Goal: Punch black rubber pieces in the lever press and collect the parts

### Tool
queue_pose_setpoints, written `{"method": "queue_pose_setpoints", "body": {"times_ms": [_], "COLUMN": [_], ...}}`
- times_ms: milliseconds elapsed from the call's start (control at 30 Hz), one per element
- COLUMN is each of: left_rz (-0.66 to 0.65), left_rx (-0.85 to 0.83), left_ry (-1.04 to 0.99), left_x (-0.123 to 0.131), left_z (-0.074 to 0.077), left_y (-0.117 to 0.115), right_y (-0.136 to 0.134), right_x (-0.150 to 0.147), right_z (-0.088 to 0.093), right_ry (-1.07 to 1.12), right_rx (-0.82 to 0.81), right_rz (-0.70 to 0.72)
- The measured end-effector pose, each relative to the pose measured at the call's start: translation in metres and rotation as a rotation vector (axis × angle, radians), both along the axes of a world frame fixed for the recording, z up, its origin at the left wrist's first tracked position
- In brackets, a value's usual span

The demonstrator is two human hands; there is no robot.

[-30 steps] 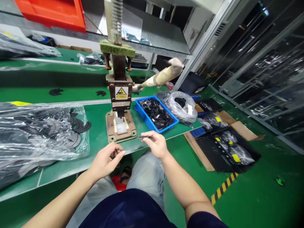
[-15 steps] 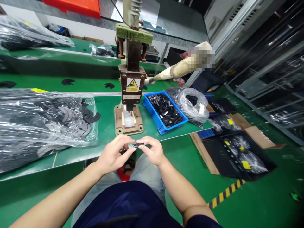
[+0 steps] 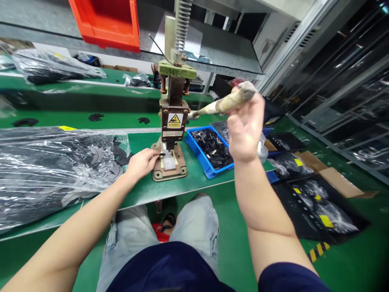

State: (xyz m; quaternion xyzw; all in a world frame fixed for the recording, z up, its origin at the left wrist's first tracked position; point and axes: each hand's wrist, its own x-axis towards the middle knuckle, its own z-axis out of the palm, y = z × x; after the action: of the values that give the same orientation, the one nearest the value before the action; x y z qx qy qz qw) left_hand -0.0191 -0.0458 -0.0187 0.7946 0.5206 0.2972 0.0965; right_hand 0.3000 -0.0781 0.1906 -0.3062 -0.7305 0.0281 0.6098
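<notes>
Left hand (image 3: 142,163) pinches the end of a small black plastic part (image 3: 163,154), fingers closed on it, its free end at the whitish fixture block (image 3: 169,163) just under the ram (image 3: 170,145) of the manual lever press (image 3: 174,132). Right hand (image 3: 246,127) is up at the wrapped lever (image 3: 223,106), palm below the end, fingers behind; blurred, can't tell how tightly it's closed.

To do this well: seat the part flat and square in the fixture, steady it by its outer end only, and get fingertips clear of the ram before any load goes on the lever. Pull should be smooth, hand wrapped fully round the grip. The pinch sign (image 3: 175,120) on the press fits that caution.

Part looks dark, thin, narrow, mostly covered by fingers; fine detail too small to read. Similar-looking black pieces (image 3: 214,150) heap in the blue tray (image 3: 199,156), right of the press on the green desk (image 3: 197,183).
</notes>
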Motion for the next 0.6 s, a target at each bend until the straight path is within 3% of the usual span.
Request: {"method": "queue_pose_setpoints", "body": {"times_ms": [100,200,467,600], "left_rz": [-0.057,-0.137,-0.205,-0.211], "left_rx": [0.005,0.018,0.022,0.022], "left_ry": [0.135,0.215,0.271,0.248], "left_x": [0.008,0.016,0.021,0.021], "left_z": [0.004,0.008,0.012,0.010], "left_y": [0.011,0.014,0.021,0.022], "right_y": [0.010,0.008,-0.022,-0.045], "right_x": [-0.012,-0.023,-0.032,-0.037], "right_z": [0.038,0.038,-0.003,-0.057], "right_ry": [-0.048,-0.026,0.080,0.129], "right_rx": [-0.003,0.001,0.022,0.039], "right_rz": [0.030,0.083,0.098,0.002]}}
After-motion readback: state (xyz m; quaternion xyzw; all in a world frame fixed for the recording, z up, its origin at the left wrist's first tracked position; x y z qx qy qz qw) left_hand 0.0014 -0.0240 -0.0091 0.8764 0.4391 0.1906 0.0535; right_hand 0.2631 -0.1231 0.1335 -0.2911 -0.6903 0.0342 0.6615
